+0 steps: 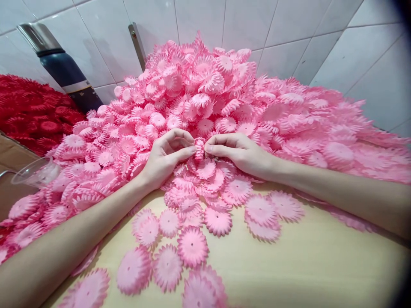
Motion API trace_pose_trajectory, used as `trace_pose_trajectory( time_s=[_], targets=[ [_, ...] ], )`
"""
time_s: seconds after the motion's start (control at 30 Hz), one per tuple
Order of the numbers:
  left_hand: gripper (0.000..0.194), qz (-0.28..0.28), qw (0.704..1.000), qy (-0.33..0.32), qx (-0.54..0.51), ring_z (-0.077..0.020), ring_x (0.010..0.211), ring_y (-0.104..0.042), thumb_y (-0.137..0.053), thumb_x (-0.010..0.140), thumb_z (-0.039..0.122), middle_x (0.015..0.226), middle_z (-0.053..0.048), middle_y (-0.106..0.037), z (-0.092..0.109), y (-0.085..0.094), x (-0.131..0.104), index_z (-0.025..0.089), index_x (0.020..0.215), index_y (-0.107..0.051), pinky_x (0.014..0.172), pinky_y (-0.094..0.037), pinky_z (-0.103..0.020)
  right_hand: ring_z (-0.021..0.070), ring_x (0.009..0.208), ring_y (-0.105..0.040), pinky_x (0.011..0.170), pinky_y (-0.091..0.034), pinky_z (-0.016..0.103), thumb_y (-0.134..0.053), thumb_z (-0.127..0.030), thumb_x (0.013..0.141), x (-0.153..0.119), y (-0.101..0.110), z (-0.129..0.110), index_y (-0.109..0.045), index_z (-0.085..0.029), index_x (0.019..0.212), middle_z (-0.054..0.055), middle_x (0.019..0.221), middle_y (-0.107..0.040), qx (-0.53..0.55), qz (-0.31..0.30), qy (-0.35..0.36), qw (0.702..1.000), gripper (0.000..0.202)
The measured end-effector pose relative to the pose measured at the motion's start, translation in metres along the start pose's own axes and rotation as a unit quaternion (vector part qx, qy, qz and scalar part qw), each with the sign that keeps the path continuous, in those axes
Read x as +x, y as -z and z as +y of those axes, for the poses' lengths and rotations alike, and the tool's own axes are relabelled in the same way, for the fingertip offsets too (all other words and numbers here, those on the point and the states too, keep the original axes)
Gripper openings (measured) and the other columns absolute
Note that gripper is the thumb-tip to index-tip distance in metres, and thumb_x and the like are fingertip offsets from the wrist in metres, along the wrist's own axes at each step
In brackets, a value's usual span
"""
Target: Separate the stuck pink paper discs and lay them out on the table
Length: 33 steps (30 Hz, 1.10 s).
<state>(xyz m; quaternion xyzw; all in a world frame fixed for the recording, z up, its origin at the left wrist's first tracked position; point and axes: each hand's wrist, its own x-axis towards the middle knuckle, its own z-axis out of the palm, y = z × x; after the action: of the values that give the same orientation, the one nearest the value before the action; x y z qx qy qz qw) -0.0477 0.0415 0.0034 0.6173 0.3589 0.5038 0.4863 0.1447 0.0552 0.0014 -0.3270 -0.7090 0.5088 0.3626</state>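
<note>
Between my two hands, just above the table, is a small folded pink paper-like flower piece (199, 149) with scalloped edges. My left hand (167, 156) pinches its left side between thumb and forefinger. From the other side, my right hand (239, 150) has its thumb and fingertips pressed together at the piece's right edge. Directly behind my hands rises a large heap of pink flower discs (205, 90). Loose scalloped discs, such as a pink disc (192, 246) with a small centre hole, lie flat in front of my hands.
The pale wooden table (305, 261) stretches in front. A dark blue bottle (69, 70) with a metal cap stands back left, near a red pile of petals (35, 111). A clear plastic cup (38, 172) and cardboard box (14, 158) are at left. White tiled wall (285, 25) closes the back.
</note>
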Motion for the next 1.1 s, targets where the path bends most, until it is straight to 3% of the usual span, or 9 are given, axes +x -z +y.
trace_pose_trajectory(
  time_s=[0.27, 0.57, 1.1],
  targets=[
    [0.003, -0.010, 1.000, 0.001, 0.028, -0.0082, 0.069, -0.058, -0.067, 0.075, 0.015, 0.077, 0.001, -0.063, 0.0002, 0.0001, -0.0015, 0.018, 0.076, -0.067, 0.066, -0.047, -0.020, 0.0117, 0.065, -0.051, 0.063, -0.039, 0.026, -0.055, -0.026, 0.083, 0.0007, -0.0009, -0.0012, -0.061, -0.016, 0.071, 0.000, 0.071, -0.059, -0.016, 0.014, -0.009, 1.000, 0.017],
    [0.014, -0.017, 0.993, -0.046, 0.109, -0.0114, 0.074, -0.061, -0.074, 0.072, 0.025, 0.081, -0.002, -0.066, 0.0049, -0.0044, -0.0020, 0.015, 0.079, -0.066, 0.074, -0.050, -0.024, 0.0119, 0.064, -0.051, 0.061, -0.038, 0.026, -0.058, -0.033, 0.082, 0.0003, -0.0009, 0.0006, -0.063, -0.016, 0.074, 0.000, 0.071, -0.059, -0.018, 0.002, 0.013, 1.000, 0.019],
    [0.018, -0.016, 0.999, -0.028, 0.041, -0.0073, 0.070, -0.057, -0.073, 0.073, 0.023, 0.080, 0.002, -0.061, 0.0010, -0.0025, -0.0007, 0.017, 0.083, -0.060, 0.069, -0.047, -0.019, 0.0125, 0.069, -0.053, 0.064, -0.041, 0.026, -0.060, -0.033, 0.081, 0.0002, -0.0009, 0.0001, -0.063, -0.015, 0.076, 0.002, 0.075, -0.061, -0.015, -0.011, 0.012, 1.000, 0.019]
  ],
)
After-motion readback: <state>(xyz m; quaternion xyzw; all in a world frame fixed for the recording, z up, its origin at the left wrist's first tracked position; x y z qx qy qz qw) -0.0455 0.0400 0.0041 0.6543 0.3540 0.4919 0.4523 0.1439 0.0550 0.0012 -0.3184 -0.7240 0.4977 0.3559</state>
